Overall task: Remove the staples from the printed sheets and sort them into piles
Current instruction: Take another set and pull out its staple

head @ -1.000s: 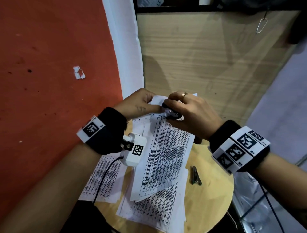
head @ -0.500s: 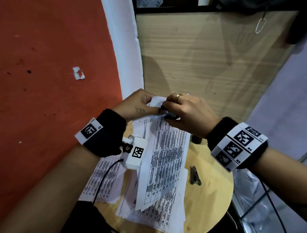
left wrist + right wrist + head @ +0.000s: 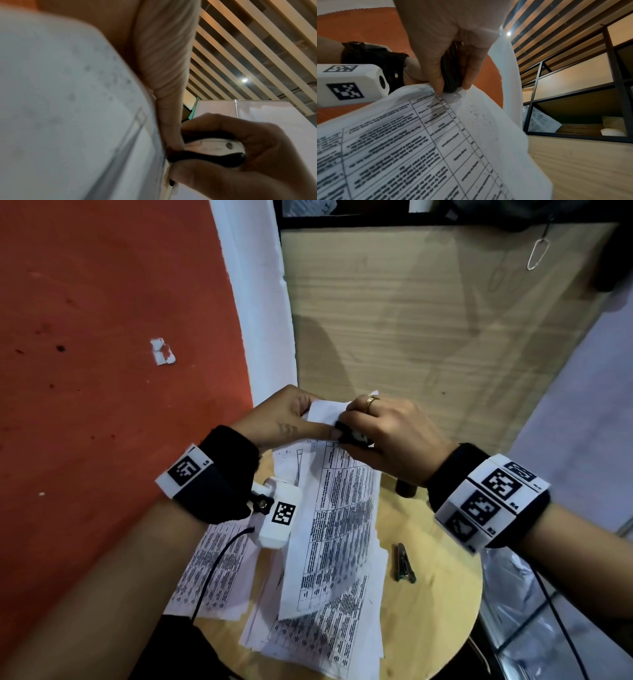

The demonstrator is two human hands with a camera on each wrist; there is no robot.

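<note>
My left hand (image 3: pixel 291 419) pinches the top corner of a set of printed sheets (image 3: pixel 337 529) held up over the round wooden table (image 3: pixel 442 604). My right hand (image 3: pixel 383 433) grips a black-and-white staple remover (image 3: pixel 354 436) whose jaws sit on that same top corner. The left wrist view shows the staple remover (image 3: pixel 216 148) squeezed between thumb and fingers against the edge of the sheets (image 3: pixel 68 121). In the right wrist view the staple remover (image 3: pixel 452 70) bites the corner of the sheets (image 3: pixel 436 142). The staple itself is hidden.
Loose printed sheets (image 3: pixel 212 573) lie at the table's left, and another pile (image 3: pixel 325 635) lies under the held set. A metal clip-like tool (image 3: pixel 404 563) lies on the table to the right. A small dark cylinder (image 3: pixel 406 487) stands near my right wrist. A wooden panel (image 3: pixel 428 320) rises behind.
Both hands have kept their grip at the top corner while lifting it slightly. The held sheets have swung and hang narrower and more steeply than a second ago.
</note>
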